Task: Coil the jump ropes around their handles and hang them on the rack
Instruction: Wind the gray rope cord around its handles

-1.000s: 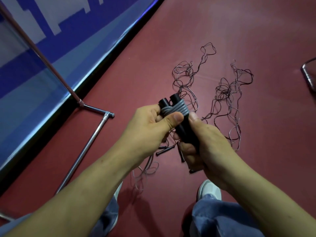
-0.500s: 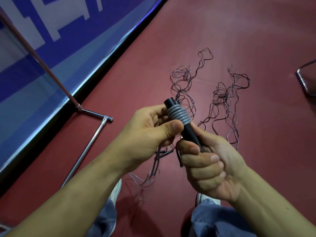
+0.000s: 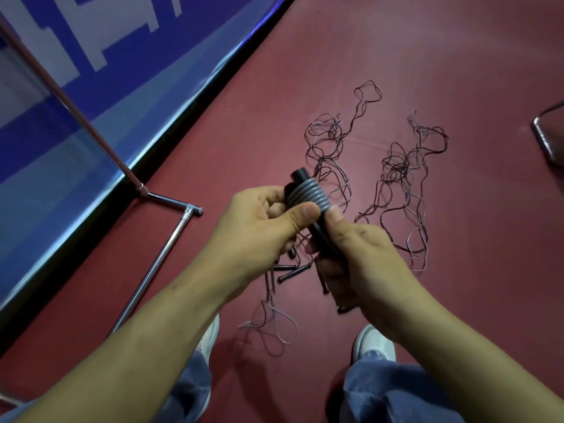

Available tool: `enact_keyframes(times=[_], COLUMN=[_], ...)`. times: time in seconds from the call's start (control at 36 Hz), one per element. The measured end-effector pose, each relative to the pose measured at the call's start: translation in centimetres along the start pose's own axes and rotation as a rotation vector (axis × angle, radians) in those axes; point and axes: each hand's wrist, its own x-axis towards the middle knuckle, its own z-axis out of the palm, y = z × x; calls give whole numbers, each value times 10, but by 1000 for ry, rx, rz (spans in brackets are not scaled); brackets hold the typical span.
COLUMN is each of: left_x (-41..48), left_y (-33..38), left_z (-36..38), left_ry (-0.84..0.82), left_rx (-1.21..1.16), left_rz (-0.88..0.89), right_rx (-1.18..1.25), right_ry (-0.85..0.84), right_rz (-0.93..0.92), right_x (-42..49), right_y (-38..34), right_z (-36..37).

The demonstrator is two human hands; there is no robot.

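A pair of black jump rope handles [image 3: 300, 178] is held together in front of me, with grey rope [image 3: 308, 195] wound in tight turns around their upper part. My left hand [image 3: 262, 221] pinches the coil, its thumb pressed on the lower turns. My right hand [image 3: 357, 254] is wrapped around the lower part of the handles, thumb touching the coil. Thin dark jump ropes [image 3: 403, 175] lie tangled on the red floor beyond my hands. More black handles [image 3: 293, 271] lie on the floor under my hands. The chrome rack [image 3: 161, 254] stands at the left.
A blue and white banner [image 3: 91, 96] runs along the floor's left edge behind the rack's slanted pole [image 3: 70, 105]. A dark metal frame [image 3: 549, 138] shows at the right edge. My white shoes [image 3: 374, 340] and jeans are at the bottom.
My right hand turned back over, so its knuckles face up again, and its thumb now rests against the coil. The handles tilted slightly. The left hand kept its pinch.
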Motion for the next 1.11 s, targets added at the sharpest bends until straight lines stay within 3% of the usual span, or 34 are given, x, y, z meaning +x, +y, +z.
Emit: enact_keyframes(times=[0.22,0.36,0.53,0.64,0.69,0.75,0.83,0.89,0.97,1.11], left_x=[-5,-6,-7,-7,-6,-5,-5,-4,-2,-4], left_y=[13,8,7,3,1,0,0,-1,-4,-2], left_z=[1,2,-5,-1,1,2,3,5,6,6], left_ry=[-122,-119,-304,-263,-220,-185,-110,-37,49,45], left_rx=[-39,-52,-182,-272,-277,-261,-179,-94,-31,-33], left_rz=[71,62,-9,-7,-23,-25,-27,-34,-55,-35], right_rx=[542,651,823,877,824,594,199,-12,-156,-18], right_ry=[-249,-354,-703,-782,-703,-490,-157,-29,56,50], right_rz=[380,467,548,595,586,502,237,36,-107,-34], right_x=[-2,-2,4,8,8,6,3,5,6,4], right_y=[-9,-6,1,1,-2,-4,0,6,12,7], right_z=[-11,-14,-22,-30,-26,-19,-9,-7,-4,-2])
